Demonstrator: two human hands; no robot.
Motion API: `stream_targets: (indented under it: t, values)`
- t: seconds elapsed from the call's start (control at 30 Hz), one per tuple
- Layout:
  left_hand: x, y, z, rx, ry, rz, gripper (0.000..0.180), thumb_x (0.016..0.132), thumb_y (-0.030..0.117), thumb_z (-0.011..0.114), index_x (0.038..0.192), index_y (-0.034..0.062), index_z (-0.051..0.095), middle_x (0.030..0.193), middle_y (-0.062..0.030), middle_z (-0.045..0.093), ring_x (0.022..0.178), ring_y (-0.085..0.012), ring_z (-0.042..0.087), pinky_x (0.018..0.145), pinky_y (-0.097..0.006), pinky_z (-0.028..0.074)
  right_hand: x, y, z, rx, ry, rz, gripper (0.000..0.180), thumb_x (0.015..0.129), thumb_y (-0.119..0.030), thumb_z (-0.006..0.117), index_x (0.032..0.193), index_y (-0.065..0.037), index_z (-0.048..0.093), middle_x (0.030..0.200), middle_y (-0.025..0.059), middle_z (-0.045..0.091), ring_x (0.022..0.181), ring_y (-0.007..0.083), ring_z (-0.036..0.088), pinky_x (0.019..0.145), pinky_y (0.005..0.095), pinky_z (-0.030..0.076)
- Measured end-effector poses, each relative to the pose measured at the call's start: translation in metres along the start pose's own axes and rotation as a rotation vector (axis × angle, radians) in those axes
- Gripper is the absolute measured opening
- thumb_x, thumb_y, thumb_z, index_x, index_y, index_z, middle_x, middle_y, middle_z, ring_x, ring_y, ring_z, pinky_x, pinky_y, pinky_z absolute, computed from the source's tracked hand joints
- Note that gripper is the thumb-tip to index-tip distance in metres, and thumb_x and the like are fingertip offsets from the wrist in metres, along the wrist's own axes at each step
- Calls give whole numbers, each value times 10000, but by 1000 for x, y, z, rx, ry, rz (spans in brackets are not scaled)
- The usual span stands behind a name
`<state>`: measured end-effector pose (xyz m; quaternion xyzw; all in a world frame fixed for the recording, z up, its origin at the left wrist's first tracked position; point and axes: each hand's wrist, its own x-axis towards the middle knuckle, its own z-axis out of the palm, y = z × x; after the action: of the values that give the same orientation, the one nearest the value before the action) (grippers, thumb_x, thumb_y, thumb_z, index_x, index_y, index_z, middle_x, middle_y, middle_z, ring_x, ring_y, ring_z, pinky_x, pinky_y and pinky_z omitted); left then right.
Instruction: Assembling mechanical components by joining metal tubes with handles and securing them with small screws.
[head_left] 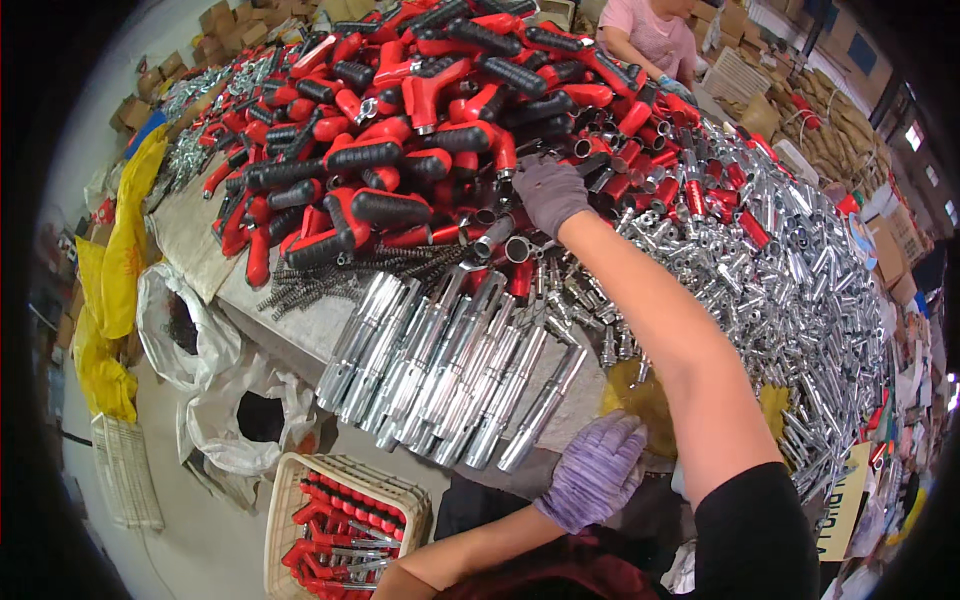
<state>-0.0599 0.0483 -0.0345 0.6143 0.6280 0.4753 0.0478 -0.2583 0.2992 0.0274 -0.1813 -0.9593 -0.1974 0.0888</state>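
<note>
Person working at a heaped worktable [195, 235], both hands gloved. The right hand [552, 197], in a dark grey glove, is reaching across to where the pile of red-and-black handles [390, 208] is giving way to loose metal parts. Its fingers are bending down into that border, the tips touching or just beside a red handle; how far apart they are, and whether they are gripping anything, cannot be told from above.

The left hand [597, 472], in a mottled purple glove, is resting low at the near edge, beside a yellow plastic bag [640, 405]. Fingers are curling loosely together, nothing showing in them (the palm is hidden, so a small part cannot be ruled out).

Chrome tubes [440, 375] are lying side by side nearest the body, roughly parallel, probably so that single ones come up easily. Dark springs [320, 285] are sitting between tubes and handles; small silver fittings [790, 300] are spreading to the right. Kinds are staying mostly grouped, seemingly to keep each within an arm's reach. A cream basket [360, 468] below is holding red-handled pieces with metal shafts. Across the heap, a co-worker [655, 40] is standing close to the parts.
</note>
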Motion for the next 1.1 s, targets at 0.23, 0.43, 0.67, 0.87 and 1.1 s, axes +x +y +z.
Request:
stream_targets:
  t: [0.23,0.43,0.67,0.87,1.1]
  values:
    - [0,0,-4,-32,-24,-7,407,773,163,585,1151,23,530,1139,-176,519,1082,-370,503,942,-452,421,-26,4,-12,158,-184,-216,384,793,-153,555,1175,-132,524,1178,74,525,1098,270,525,856,399,442]
    - [-3,-3,1,-44,16,8,396,772,162,599,1142,31,540,1110,-172,535,1071,-369,512,932,-445,429,-31,12,-34,72,-170,-154,386,741,-172,626,1115,-95,564,1156,99,530,1096,263,511,905,406,394]
    - [-3,0,1,-30,22,-13,368,770,153,603,1116,38,554,1116,-168,535,1074,-360,513,928,-442,432,-30,13,-28,232,-137,-201,381,755,-134,601,1135,-166,586,1166,68,572,1147,210,491,861,379,428]
    - [-4,0,4,2,-1,4,419,746,143,623,1139,26,533,1114,-167,537,1075,-358,514,926,-440,432,-19,-4,-40,246,-323,-325,341,767,-214,589,1107,-191,605,1141,47,590,1129,214,510,943,413,336]
    - [-14,-6,1,-92,133,-2,595,753,117,664,1278,-15,417,1187,-215,532,1007,-379,568,875,-421,469,-72,25,-83,254,-28,-235,353,808,-425,571,913,-90,609,940,115,611,979,297,566,911,438,365]
